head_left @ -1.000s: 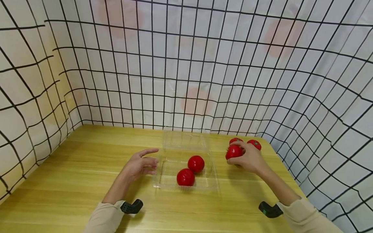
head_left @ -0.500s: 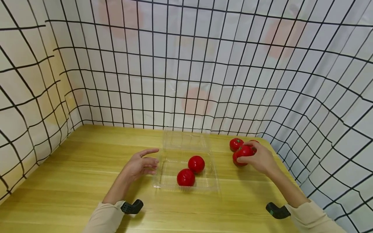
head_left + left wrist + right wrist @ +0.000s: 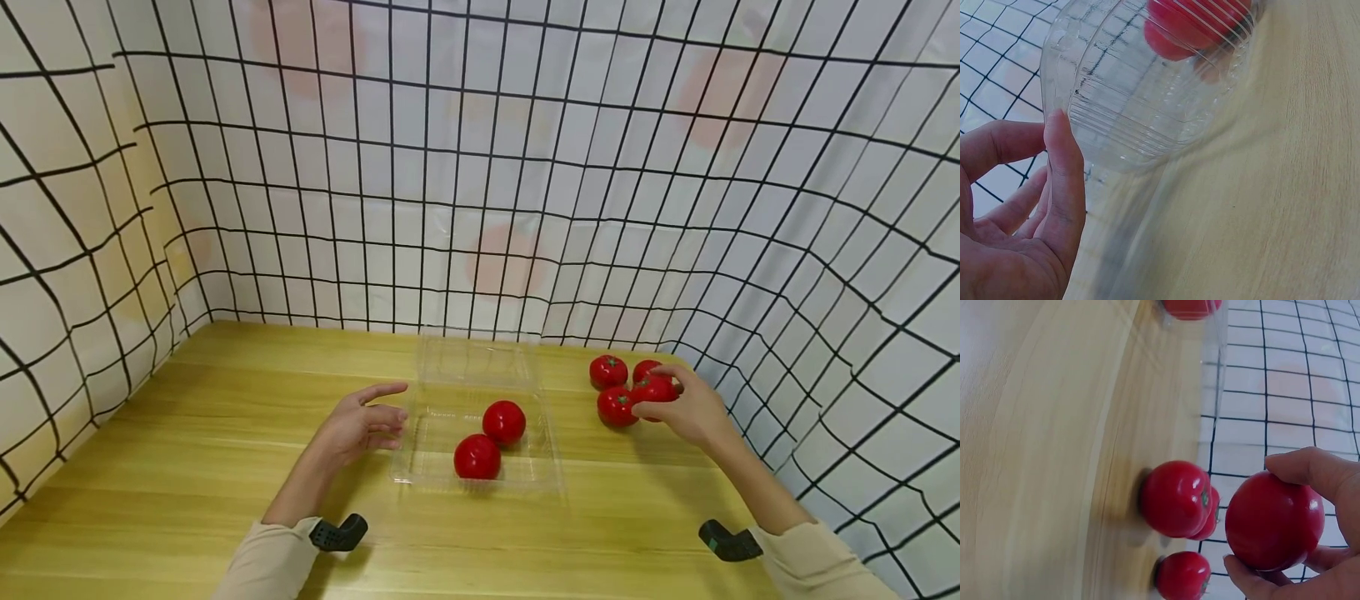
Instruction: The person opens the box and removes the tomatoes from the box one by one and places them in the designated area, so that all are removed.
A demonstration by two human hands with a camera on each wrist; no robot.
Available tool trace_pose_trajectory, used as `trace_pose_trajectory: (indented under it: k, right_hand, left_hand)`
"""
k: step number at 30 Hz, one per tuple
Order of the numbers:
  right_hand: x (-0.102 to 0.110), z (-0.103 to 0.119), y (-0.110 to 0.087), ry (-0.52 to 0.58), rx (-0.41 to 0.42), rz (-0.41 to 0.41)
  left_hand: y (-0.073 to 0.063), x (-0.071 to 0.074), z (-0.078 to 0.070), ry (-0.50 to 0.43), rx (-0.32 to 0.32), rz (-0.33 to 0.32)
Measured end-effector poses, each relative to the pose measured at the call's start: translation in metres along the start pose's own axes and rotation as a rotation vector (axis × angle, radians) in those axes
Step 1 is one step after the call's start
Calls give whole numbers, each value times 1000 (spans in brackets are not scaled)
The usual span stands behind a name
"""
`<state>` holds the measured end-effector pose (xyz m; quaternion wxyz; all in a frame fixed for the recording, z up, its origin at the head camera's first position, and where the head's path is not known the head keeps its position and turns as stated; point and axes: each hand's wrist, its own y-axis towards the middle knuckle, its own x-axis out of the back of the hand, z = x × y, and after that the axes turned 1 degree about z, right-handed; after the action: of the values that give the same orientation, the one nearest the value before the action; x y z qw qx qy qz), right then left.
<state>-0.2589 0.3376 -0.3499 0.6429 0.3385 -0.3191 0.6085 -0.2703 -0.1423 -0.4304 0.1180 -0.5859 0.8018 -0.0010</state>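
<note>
Thumb and fingers of my right hand [image 3: 693, 408] grip a red tomato [image 3: 1275, 522]. In the head view this tomato is close among three others at the back right: one tomato [image 3: 608, 372] behind left, a second tomato [image 3: 618, 407] in front, a third [image 3: 647, 369] behind. My left hand [image 3: 362, 427] is at the left side of a clear plastic clamshell box [image 3: 1116, 106]. Its fingers are spread apart, with fingertips right at the box rim. Inside the box lie two tomatoes, one farther back [image 3: 504, 422] and one nearer the front [image 3: 477, 457].
The box's clear lid [image 3: 477, 360] lies open toward the back. All of it stands on a wooden table [image 3: 247, 400], walled at the back and sides by white sheeting with a black grid [image 3: 495, 167]. Black wrist devices [image 3: 340, 533] sit at both cuffs.
My right hand has moved to the right with the tomato in it, uncovering the front and back-left tomatoes. The left hand and the box have stayed in place.
</note>
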Motion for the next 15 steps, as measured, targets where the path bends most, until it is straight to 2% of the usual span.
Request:
trace_pose_trajectory:
  k: [9,15]
  right_hand:
    - [0,-14,3,-20,-18,-85]
    - [-2,-25,5,-53,-67,-116]
  left_hand:
    - [-1,0,-1,-3,2,-3]
    - [-1,-1,-1,-5,4,-2]
